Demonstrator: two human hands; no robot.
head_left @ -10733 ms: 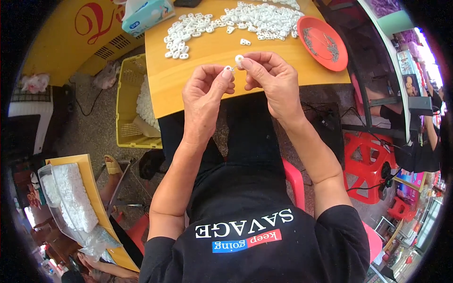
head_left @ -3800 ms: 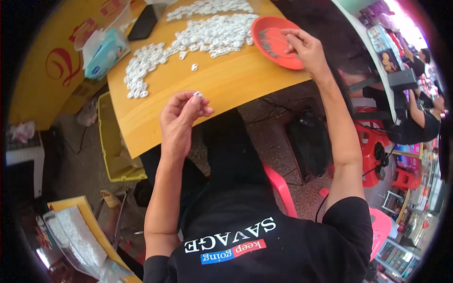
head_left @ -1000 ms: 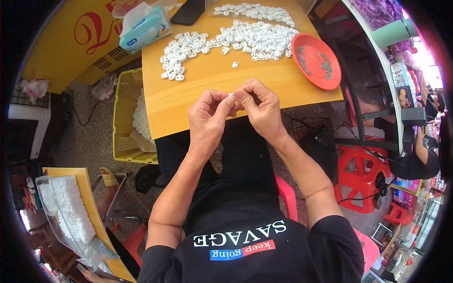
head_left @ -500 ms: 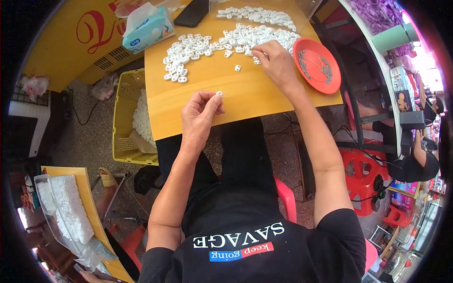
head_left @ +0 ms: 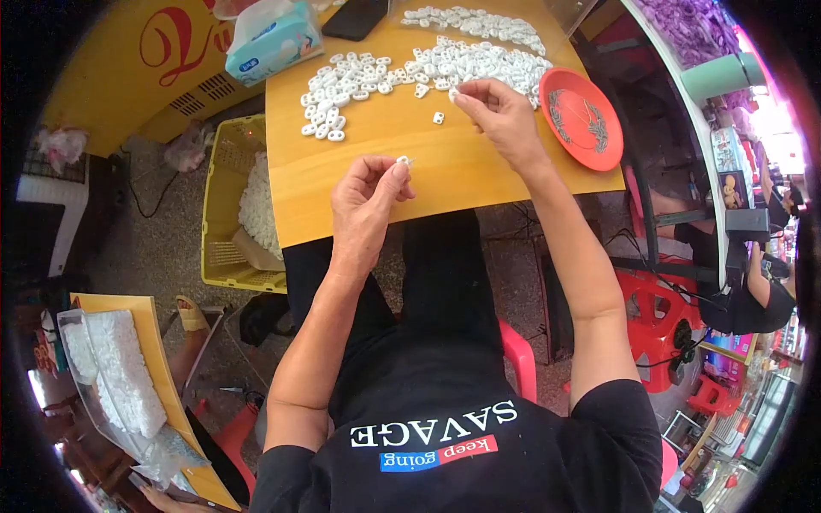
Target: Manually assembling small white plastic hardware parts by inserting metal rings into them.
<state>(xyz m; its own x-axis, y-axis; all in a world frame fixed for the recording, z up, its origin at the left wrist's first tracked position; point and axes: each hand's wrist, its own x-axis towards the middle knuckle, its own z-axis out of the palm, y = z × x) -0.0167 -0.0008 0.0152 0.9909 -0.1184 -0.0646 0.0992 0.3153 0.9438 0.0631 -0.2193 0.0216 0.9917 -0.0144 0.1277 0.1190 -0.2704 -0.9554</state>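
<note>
My left hand (head_left: 368, 195) is closed, its thumb and forefinger pinching a small white plastic piece (head_left: 404, 161) above the near part of the table. A thin metal bit seems to stick out of that piece. My right hand (head_left: 505, 124) pinches another small white piece (head_left: 454, 96) just in front of the heap. Loose white two-hole plastic pieces (head_left: 342, 81) spread across the far half of the table. One single piece (head_left: 439, 118) lies apart between my hands. Small grey metal pins (head_left: 596, 130) sit in a red plate (head_left: 571, 154), right of my right hand.
A tissue pack (head_left: 274, 47) and a dark phone (head_left: 356, 19) lie at the table's far side. On the floor to the left stands a yellow crate (head_left: 224, 184) with white pieces inside. A clear bin (head_left: 111, 368) of white pieces rests on another table, lower left.
My right hand has drawn slightly back toward me from the heap, and the white piece in its fingertips now shows plainly. My left hand keeps its pinch in nearly the same place.
</note>
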